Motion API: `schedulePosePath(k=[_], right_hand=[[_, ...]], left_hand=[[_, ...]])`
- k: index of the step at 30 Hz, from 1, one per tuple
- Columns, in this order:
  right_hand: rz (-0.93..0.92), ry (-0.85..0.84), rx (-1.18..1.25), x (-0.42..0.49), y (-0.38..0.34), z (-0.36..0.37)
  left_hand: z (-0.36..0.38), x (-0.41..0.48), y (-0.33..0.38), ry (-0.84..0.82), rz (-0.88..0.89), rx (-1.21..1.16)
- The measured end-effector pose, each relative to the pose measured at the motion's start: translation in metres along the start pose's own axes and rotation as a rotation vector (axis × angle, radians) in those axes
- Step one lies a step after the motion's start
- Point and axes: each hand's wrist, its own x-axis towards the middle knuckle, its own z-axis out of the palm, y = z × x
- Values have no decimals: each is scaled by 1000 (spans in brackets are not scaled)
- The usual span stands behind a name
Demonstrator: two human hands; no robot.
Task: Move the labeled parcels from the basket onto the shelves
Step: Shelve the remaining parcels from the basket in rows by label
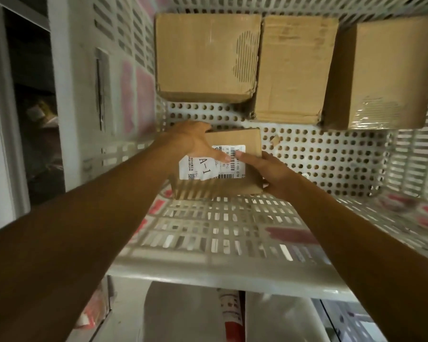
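Note:
I look down into a white perforated plastic basket (331,169). A small cardboard parcel (242,141) with a white label reading "A-1" lies near the basket's near wall. My left hand (193,141) grips its left and far edge, thumb on the label. My right hand (272,174) holds its right side, forefinger on the barcode. Three larger cardboard parcels stand along the far wall: a left one (205,58), a middle one (294,67) and a right one (386,75) with clear tape on it.
The basket's slotted near wall (220,238) rises between me and the parcel. A white upright (59,95) and a dark opening (32,95) lie to the left. Below the basket are white wrapped goods (183,314) and a red-and-white item (230,317).

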Motion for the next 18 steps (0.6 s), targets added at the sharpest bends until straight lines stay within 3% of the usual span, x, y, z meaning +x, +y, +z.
schedulePosePath(k=[8,14,18], right_hand=[[-23,137,62,-43,-4,-3],[-169,231,-31,-85,-14,-4],[-333,241,-95,-109,-22,-6]], left_hand=[[-3,-35,2,122,93,-100],[-10,-78,2,275,105,-205],[-26,-103,-1,276,93,-314]])
